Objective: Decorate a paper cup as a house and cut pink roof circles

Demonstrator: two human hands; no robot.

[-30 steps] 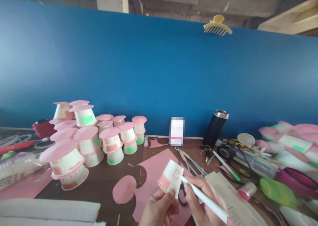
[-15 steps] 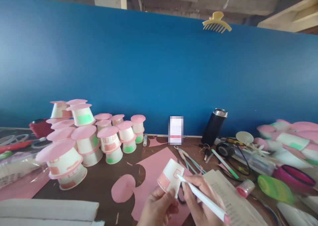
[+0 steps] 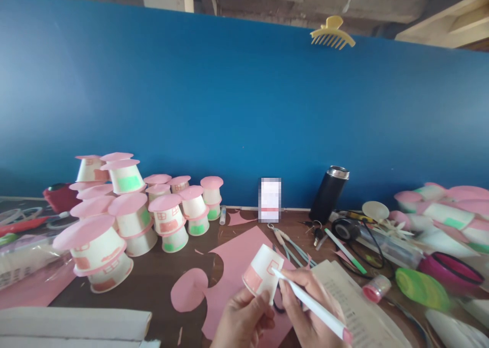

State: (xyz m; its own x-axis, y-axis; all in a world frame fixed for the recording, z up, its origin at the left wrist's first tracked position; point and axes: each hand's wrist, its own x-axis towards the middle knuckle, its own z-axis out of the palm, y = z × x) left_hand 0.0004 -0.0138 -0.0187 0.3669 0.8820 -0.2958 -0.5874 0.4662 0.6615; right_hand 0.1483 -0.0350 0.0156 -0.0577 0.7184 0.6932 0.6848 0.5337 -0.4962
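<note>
My left hand (image 3: 248, 315) grips the lower part of a small white paper cup (image 3: 264, 264), held tilted above the table. On the cup are a filled pink-orange patch and a small window outline drawn in the same colour. Between the fingers of my right hand (image 3: 311, 302) is a white marker (image 3: 313, 304) with a pink end, its tip at the window outline. Beneath both hands lies a pink paper sheet (image 3: 233, 266) with rounded cut-outs, and a pink paper circle (image 3: 189, 289) rests left of it. Scissors under the hands are partly hidden.
Stacked paper cups with pink paper tops (image 3: 166, 213) stand at the left. A black flask (image 3: 329, 194) and a compass (image 3: 286, 241) are toward the back. On the right lie a printed booklet (image 3: 344, 292), a green-ended marker (image 3: 346, 251), a magenta bowl (image 3: 451, 276) and more cups (image 3: 451, 215).
Only a very slight shift of the view shows. Both hands keep the same hold on the cup and the marker, with the tip still at the window outline.
</note>
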